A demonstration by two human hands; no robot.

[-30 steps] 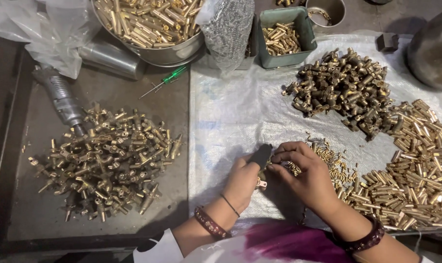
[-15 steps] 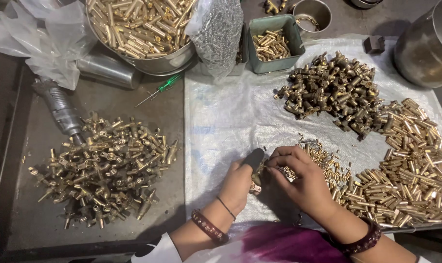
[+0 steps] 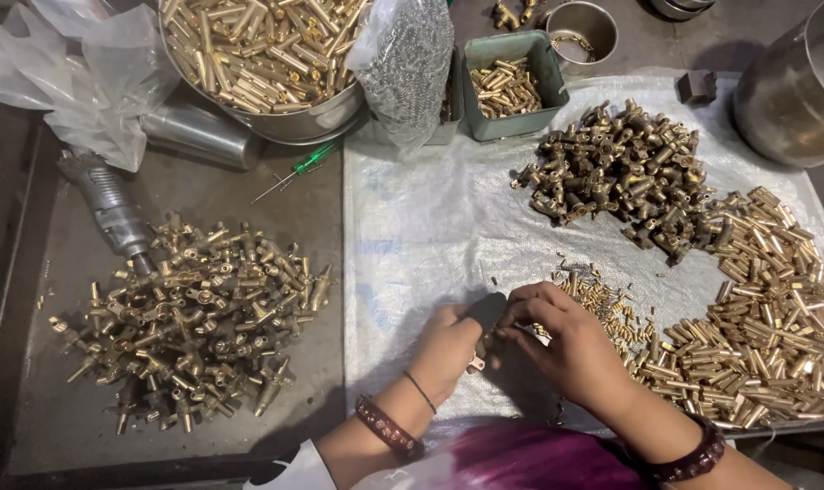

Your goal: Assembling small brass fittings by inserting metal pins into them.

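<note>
My left hand (image 3: 444,349) and my right hand (image 3: 566,345) meet low on a white woven sheet (image 3: 430,227). The left hand grips a small dark block with a brass fitting (image 3: 481,338) in it. My right hand's fingertips pinch at that same fitting; what they hold is too small to make out. Just right of my hands lies a scatter of small brass pins (image 3: 603,304). Further right is a heap of short brass tubes (image 3: 766,318). A pile of darker brass valve bodies (image 3: 625,172) lies at the top of the sheet.
A pile of assembled brass fittings (image 3: 194,318) lies on the dark metal tray at left, beside a pneumatic tool (image 3: 108,209). Behind are a steel bowl of brass rods (image 3: 258,54), a green box of parts (image 3: 507,86), a green screwdriver (image 3: 303,168), plastic bags and a steel pot (image 3: 793,82).
My hands stay together on the small part, with only slight finger movement. The view has shifted a little, so everything sits slightly lower and to the right in the frame.
</note>
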